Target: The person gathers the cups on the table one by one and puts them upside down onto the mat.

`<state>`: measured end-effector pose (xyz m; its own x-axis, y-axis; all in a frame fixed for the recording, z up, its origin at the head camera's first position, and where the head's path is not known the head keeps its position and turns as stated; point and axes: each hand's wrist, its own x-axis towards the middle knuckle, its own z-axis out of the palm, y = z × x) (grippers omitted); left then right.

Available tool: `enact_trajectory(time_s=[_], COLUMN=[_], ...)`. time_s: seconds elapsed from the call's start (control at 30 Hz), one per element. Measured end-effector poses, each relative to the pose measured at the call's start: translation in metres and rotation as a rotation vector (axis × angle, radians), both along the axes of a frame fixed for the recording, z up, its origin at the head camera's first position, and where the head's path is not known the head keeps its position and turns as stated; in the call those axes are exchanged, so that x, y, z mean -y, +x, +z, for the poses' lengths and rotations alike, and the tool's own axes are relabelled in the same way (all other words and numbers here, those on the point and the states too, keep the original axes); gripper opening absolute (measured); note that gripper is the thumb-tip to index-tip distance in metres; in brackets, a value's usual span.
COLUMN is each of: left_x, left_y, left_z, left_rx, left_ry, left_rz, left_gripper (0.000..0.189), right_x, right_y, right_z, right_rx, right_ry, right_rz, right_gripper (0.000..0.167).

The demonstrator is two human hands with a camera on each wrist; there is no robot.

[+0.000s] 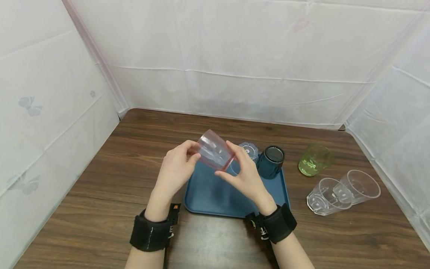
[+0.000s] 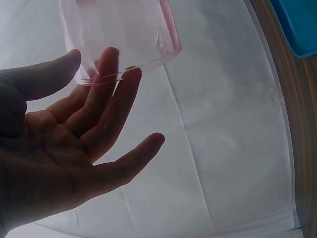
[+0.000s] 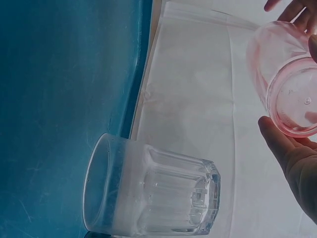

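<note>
A translucent pink tumbler point(image 1: 215, 150) is held tilted between both hands, above the back of a blue tray point(image 1: 218, 194). At its rim end, my left hand point(image 1: 176, 164) pinches the wall between thumb and fingers; the left wrist view shows the fingertips through the pink tumbler point(image 2: 124, 29). My right hand point(image 1: 246, 173) grips the base end, and the round base shows in the right wrist view. Behind the right hand, a clear faceted glass point(image 1: 249, 150) stands upside down on the tray. Beside it is a dark blue glass point(image 1: 270, 162), also upside down.
Right of the tray, a green glass point(image 1: 314, 160) stands upright on the wooden table point(image 1: 100, 186). Two clear glasses, a nearer one point(image 1: 319, 200) and a farther one point(image 1: 364, 188), stand close together in front of it. White sheeting point(image 1: 218, 45) encloses the back and sides.
</note>
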<state>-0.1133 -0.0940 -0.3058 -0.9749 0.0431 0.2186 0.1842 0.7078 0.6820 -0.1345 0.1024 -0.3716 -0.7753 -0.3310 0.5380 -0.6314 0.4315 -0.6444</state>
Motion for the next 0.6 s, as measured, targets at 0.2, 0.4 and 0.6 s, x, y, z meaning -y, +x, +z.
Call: enact_trajectory(time_s=[0.2, 0.4, 0.6], left_x=[0.0, 0.0, -0.001], left_y=[-0.002, -0.004, -0.006], left_z=[-0.004, -0.009, -0.012], left_rx=[0.0, 0.01, 0.039], left_ry=[-0.1, -0.162, -0.205], left_rz=[0.003, 0.002, -0.003], left_gripper=[0.022, 0.021, 0.024], right_x=[0.0, -0.001, -0.002], right_y=[0.0, -0.001, -0.001], right_z=[-0.001, -0.001, 0.0], right_rx=[-0.062, -0.087, -0.098], right_ry=[0.016, 0.033, 0.048], right_rz=[-0.013, -0.029, -0.035], right_gripper=[0.083, 0.081, 0.079])
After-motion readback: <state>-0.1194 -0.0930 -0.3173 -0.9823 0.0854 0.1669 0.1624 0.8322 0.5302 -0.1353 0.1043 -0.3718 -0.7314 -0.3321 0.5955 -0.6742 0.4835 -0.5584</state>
